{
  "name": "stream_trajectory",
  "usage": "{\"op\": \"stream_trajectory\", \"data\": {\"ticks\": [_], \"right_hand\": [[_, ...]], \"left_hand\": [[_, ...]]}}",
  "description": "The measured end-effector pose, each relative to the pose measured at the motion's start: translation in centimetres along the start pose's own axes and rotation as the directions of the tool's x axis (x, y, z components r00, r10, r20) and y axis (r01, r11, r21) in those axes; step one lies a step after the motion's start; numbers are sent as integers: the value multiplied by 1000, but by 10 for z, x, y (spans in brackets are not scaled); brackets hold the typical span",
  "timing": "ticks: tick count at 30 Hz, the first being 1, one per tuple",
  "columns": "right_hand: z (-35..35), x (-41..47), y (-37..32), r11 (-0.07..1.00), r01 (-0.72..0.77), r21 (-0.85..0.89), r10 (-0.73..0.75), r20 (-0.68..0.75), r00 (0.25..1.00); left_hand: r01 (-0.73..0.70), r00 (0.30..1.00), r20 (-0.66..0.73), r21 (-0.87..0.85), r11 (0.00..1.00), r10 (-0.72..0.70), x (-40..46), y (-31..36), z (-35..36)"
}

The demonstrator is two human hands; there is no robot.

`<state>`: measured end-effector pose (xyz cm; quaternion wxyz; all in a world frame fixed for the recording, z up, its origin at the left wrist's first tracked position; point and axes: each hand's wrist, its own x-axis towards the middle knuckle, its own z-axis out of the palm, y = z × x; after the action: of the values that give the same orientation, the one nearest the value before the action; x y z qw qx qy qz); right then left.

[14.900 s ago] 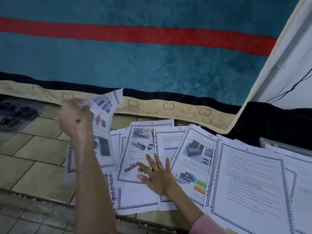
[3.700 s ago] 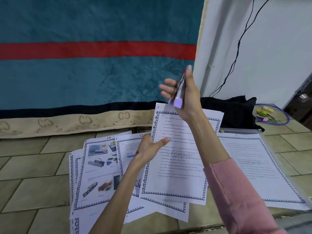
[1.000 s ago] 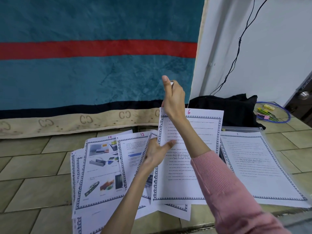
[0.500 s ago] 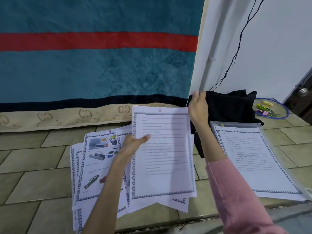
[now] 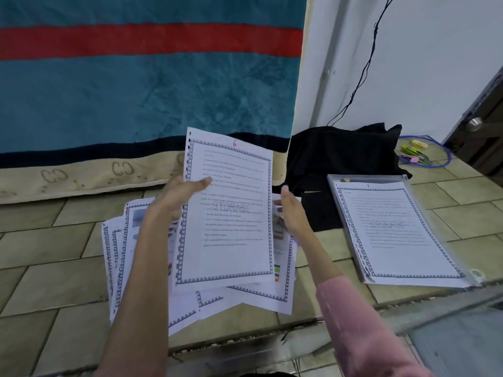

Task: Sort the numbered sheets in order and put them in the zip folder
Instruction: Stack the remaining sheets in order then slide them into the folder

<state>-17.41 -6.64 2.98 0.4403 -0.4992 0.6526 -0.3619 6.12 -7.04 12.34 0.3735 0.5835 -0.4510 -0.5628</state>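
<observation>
A sheet marked 6 (image 5: 228, 213) is held up above the tiled floor (image 5: 49, 268), tilted slightly, with the red number at its top edge. It is gripped at its left edge by the left hand (image 5: 179, 197), the thumb laid across the printed face and the fingers hidden behind the paper. The right hand (image 5: 292, 213) is positioned just beside the sheet's right edge, fingers straight and relaxed; whether it touches the paper cannot be told, and nothing is grasped by it. A pink sleeve (image 5: 362, 330) is seen on the right forearm.

Beneath the raised sheet, a loose fan of other sheets (image 5: 122, 257) is spread on the floor, overlapping one another, some with coloured pictures; their numbers cannot be read.

To the right, well apart from the fan, a clear zip folder (image 5: 334, 183) is laid flat on the floor. A stack headed by a sheet marked 1 (image 5: 394, 229) is seen on or in it; which cannot be told.

Further back, a black cloth bundle (image 5: 340, 153) is noted against the white wall (image 5: 435, 63), and a teal blanket with a red stripe (image 5: 136, 91) is hung at the far left.
</observation>
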Motion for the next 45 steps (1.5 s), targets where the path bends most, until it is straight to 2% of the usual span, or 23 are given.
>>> {"op": "stream_trajectory", "data": {"ticks": [1, 2, 3, 5, 7, 9, 12, 15, 18, 22, 24, 26, 29, 32, 34, 36, 38, 41, 45], "right_hand": [[-9, -1, -10, 963, -37, 266, 17, 77, 997], [-21, -3, -20, 919, -31, 393, -10, 103, 995], [-34, -6, -27, 913, 16, 407, -49, 71, 996], [-64, -12, -33, 946, 167, 277, -140, -115, 984], [-99, -13, -30, 977, 193, 86, -156, -326, 933], [-135, -12, -17, 990, 87, -111, -129, -466, 875], [-184, -9, 16, 934, -177, -312, -53, -608, 792], [-213, -10, 39, 837, -344, -426, -31, -664, 747], [-235, -3, 56, 748, -422, -512, -36, -666, 745], [-242, 6, 83, 626, -481, -614, -12, -624, 782], [-237, 8, 97, 547, -509, -665, 29, -593, 805], [-228, 12, 109, 553, -486, -677, 128, -507, 852], [-216, 17, 123, 560, -456, -692, 261, -375, 890], [-215, 23, 120, 504, -485, -714, 309, -376, 874], [-208, 26, 107, 497, -496, -711, 284, -407, 868], [-188, 33, 90, 561, -439, -702, 180, -414, 892], [-155, 39, 71, 639, -305, -706, 55, -354, 934], [-85, 43, 42, 683, -72, -727, -103, -194, 976], [16, 28, 14, 659, 230, -716, -238, 92, 967]], "left_hand": [[-23, 1000, 14, -38, 999, 24, 0, 8, 5], [-52, 998, 22, -68, 996, 54, 1, 16, 11], [-79, 997, 19, -90, 993, 81, 5, 23, 21], [-115, 993, -3, -95, 989, 116, 19, 29, 49], [-126, 992, 18, -46, 991, 127, 37, 23, 93], [-125, 989, 89, 96, 988, 116, 50, 11, 148], [-127, 977, 193, 206, 970, 87, 56, -16, 228], [-192, 971, 195, 265, 945, 142, 53, -42, 284], [-318, 943, 195, 305, 898, 268, 55, -59, 315], [-395, 918, 241, 516, 760, 314, 65, -75, 332], [-424, 903, 279, 703, 572, 326, 68, -86, 336], [-436, 894, 335, 805, 402, 299, 73, -98, 335], [-451, 891, 404, 843, 292, 208, 74, -106, 331], [-462, 886, 442, 829, 316, 139, 72, -95, 325], [-488, 868, 477, 771, 409, 138, 70, -84, 316], [-497, 864, 451, 699, 514, 223, 67, -76, 296], [-473, 881, 342, 653, 591, 328, 64, -72, 264], [-387, 899, 102, 641, 662, 426, 58, -72, 195], [-117, 889, -257, 674, 729, 380, 44, -92, 84]]}}
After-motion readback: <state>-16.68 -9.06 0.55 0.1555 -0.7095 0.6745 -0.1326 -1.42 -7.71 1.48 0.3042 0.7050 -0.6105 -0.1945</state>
